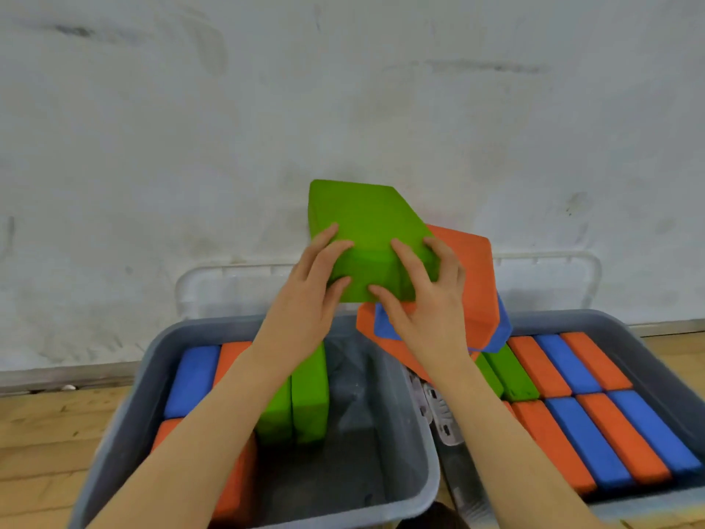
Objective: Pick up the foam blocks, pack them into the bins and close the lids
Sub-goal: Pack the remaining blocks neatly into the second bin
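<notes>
A green foam block (362,219) is held up in front of the wall by both hands. My left hand (311,295) grips its near left corner and my right hand (427,303) its near right corner. Under my right hand sits a tilted pile of an orange block (471,261) and a blue block (385,326), above the gap between two grey bins. The left bin (126,406) holds blue, orange and green blocks on edge along its left half. The right bin (625,326) is packed with rows of orange, blue and green blocks.
Clear lids (229,284) stand open behind both bins against the scuffed white wall. White lid latches (438,410) show between the bins. The bins rest on a wooden floor (49,429). The right half of the left bin has a bare bottom.
</notes>
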`<control>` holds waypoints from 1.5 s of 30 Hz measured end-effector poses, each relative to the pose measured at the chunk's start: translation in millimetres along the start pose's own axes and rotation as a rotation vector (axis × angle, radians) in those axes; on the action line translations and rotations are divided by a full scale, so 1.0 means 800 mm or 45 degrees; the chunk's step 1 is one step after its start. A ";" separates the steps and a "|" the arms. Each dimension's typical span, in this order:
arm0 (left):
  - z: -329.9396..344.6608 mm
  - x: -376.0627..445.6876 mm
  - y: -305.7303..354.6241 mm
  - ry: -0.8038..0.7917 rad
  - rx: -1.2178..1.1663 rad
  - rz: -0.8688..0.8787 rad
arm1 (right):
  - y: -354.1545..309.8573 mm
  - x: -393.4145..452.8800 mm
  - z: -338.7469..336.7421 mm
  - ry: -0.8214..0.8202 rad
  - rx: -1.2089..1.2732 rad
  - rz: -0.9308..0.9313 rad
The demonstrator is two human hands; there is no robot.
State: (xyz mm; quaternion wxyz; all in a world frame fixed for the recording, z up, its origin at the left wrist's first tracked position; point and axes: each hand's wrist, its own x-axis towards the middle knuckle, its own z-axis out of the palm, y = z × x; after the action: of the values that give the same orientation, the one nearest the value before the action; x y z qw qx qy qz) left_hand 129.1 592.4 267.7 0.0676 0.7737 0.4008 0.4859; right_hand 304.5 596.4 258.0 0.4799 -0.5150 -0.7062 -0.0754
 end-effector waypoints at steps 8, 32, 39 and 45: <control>-0.029 -0.018 -0.028 -0.034 0.773 0.170 | -0.023 0.003 0.019 0.078 0.089 -0.037; 0.024 -0.055 -0.032 0.155 0.665 -0.514 | 0.066 -0.017 0.010 -0.252 -0.672 -0.092; -0.033 -0.060 -0.028 0.399 0.771 -0.553 | -0.034 0.017 0.027 -0.055 -0.356 -0.319; -0.087 -0.107 -0.047 0.549 0.859 -0.670 | -0.097 0.027 0.056 -0.011 -0.162 -0.373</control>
State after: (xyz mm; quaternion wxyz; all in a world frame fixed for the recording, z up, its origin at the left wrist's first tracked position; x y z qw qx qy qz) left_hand 34.3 538.7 225.3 -0.1514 0.5063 0.7233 0.4445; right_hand 215.8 601.8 280.8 0.4271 -0.4361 -0.7697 -0.1871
